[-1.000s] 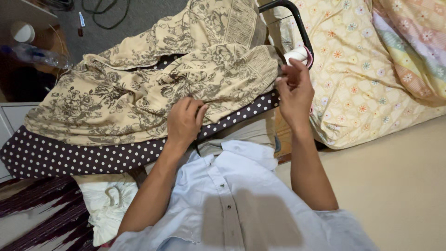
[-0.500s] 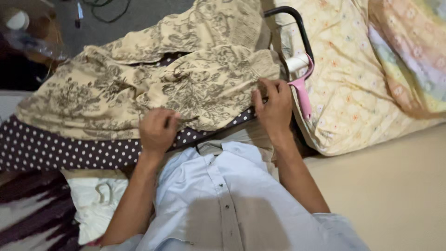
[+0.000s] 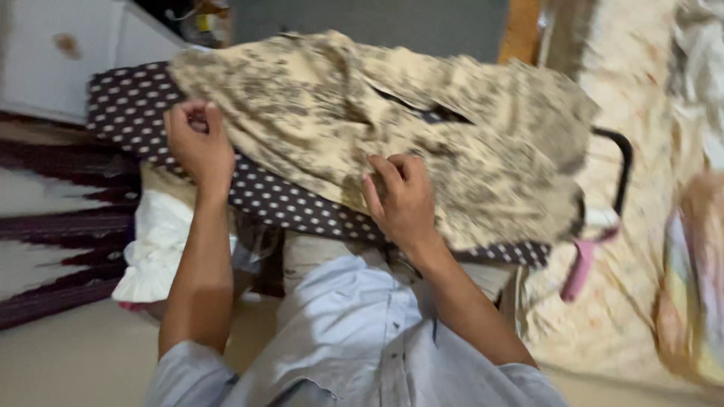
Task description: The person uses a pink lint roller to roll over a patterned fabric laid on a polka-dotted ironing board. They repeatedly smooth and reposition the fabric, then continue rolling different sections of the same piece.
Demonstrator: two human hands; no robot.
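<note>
We have the cloth [image 3: 422, 128] spread over most of the dotted board [image 3: 294, 203], reaching from about ten o'clock to three o'clock, but it lies rumpled and folded over itself, so we judge the smoothing unfinished. Our left hand [image 3: 197, 143], at ten o'clock, has its fingers curled together at the cloth's edge, though blur hides whether they pinch it. Our right hand [image 3: 401, 200], near centre, rests palm down on the cloth's near hem, fingers bent and slightly apart.
</note>
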